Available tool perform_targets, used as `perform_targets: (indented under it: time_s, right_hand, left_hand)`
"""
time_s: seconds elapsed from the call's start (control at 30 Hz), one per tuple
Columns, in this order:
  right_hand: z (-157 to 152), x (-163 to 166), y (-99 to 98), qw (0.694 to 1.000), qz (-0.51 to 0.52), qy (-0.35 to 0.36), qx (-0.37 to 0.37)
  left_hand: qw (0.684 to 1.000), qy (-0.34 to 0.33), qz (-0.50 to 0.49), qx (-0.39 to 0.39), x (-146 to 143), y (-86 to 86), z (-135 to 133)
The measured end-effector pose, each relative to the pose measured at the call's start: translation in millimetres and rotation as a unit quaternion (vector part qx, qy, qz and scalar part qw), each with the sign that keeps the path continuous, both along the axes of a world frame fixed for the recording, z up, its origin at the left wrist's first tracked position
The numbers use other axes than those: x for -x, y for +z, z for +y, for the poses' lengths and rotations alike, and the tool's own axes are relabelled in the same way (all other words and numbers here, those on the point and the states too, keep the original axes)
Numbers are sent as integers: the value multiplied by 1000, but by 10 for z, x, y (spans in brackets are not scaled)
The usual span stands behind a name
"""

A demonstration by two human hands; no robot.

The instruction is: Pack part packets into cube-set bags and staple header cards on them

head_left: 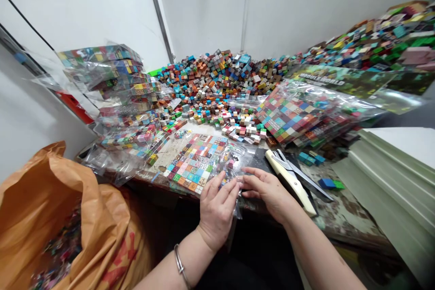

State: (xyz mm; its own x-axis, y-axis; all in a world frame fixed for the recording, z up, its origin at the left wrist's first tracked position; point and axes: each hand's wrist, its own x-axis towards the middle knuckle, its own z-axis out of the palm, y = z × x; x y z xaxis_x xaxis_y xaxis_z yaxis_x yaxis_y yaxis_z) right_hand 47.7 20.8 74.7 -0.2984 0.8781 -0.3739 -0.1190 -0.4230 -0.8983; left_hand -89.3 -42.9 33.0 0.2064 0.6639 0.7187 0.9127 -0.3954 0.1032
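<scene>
A clear plastic bag [235,156] with small colourful pieces inside lies at the front edge of the table. My left hand [217,208] is closed over its near part, fingers bent and close together. From the right, my right hand [267,190] reaches to the same bag, fingers apart and their tips at the plastic beside my left fingers. Just left of the bag, partly under it, is a flat block of many printed cubes [195,163] set in rows. Scissors [302,174] and a cream-handled cutter-like tool [288,181] lie right of my right hand.
Loose cubes [217,81] are heaped along the wall. Bagged cube blocks [125,86] are stacked at left, and more packs [292,113] lean at right. An orange sack [112,217] with small pieces stands at lower left. Pale green ridged sheeting [384,186] covers the right edge.
</scene>
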Motion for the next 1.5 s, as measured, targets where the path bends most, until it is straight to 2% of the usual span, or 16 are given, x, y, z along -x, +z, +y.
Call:
perform_targets:
  time_s: [0.3,0.6,0.87,1.1,1.3,1.5]
  right_hand:
    - [65,-10,-49,1000,6,14,20]
    - [107,19,-82,1000,-15,-5,18]
    - [115,41,-96,1000,-23,-11,5]
    - [101,36,-80,1000,-26,-7,1]
    - [83,30,-100,1000,-2,7,11]
    - [20,-11,-105,997,66,9,44]
  left_hand:
    - [1000,-15,-11,-7,-5,6,-22]
    - [1000,-20,-18,8,17,-1,-25]
    - [1000,17,2,18,11,-2,-13]
    - [999,-23,-31,-14,104,38,-33]
    - [998,-41,-43,-10,144,56,-41]
    - [997,-53,-54,-18,151,49,-34]
